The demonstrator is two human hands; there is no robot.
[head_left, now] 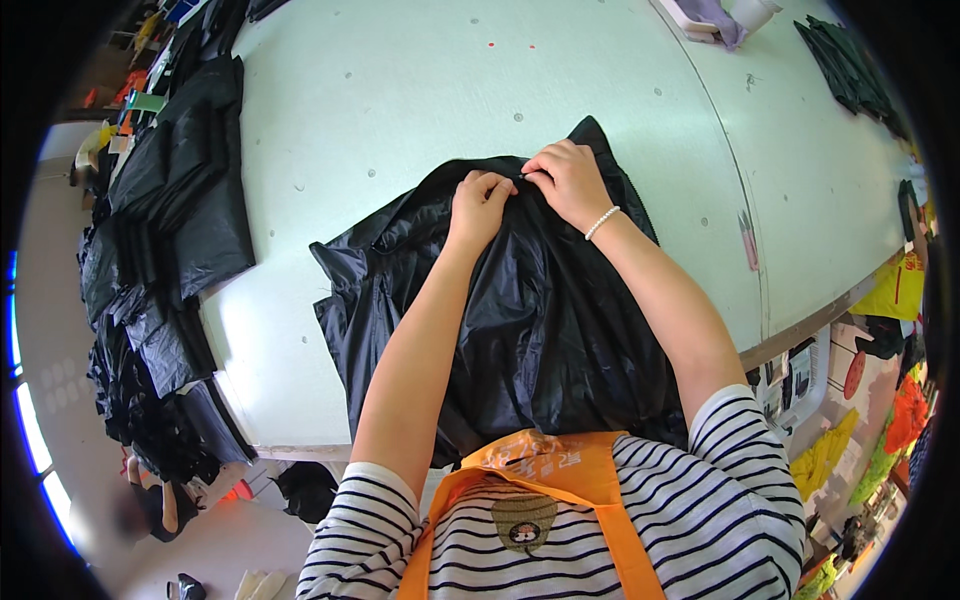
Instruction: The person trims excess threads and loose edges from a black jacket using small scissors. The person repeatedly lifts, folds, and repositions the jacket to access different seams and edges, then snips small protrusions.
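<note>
Two hands side by side, left hand (pixel 479 203) and right hand (pixel 568 180) pinching the black garment's (pixel 540 330) far edge, table (pixel 400 90) beneath.

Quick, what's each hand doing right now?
Left hand: closed, pinching the black garment.
Right hand: closed, pinching the same garment's top edge.

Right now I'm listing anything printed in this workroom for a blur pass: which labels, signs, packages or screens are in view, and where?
Apron print: on the orange apron at the person's chest, pale marks.
Round emblem: on the striped shirt below it, olive with a dark centre.
Yellow bag: right of the table edge, yellow with a red patch.
Paper tags: on the table's right part, small pinkish strips.
No screens show.
</note>
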